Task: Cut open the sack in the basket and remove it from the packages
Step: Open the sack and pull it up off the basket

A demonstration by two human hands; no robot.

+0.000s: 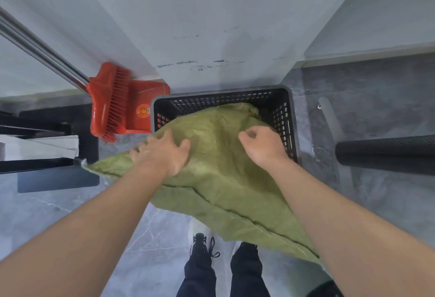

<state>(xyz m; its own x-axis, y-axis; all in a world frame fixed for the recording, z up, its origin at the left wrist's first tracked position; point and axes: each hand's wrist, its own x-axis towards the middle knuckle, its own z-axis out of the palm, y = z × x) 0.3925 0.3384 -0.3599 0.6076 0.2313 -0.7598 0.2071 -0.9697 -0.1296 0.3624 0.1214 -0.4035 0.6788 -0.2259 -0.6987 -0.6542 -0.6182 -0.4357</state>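
Observation:
A large green woven sack (pixel 219 169) lies across a black perforated plastic basket (pixel 280 106), spilling over its near rim toward my legs. Its tied neck shows at the basket's far side. My left hand (pixel 162 153) rests on the sack's left part, fingers bent and curled over its left edge. My right hand (pixel 263 143) sits on the sack's right part near the basket's right wall, fingers curled down into the fabric. The packages are hidden inside the sack. No cutting tool is in view.
A red broom and dustpan (pixel 117 106) with a metal handle lean against the wall left of the basket. Black furniture (pixel 54 155) stands at the left. A black cylinder (pixel 386 153) juts in from the right. My shoes stand on the grey marbled floor (pixel 153 233).

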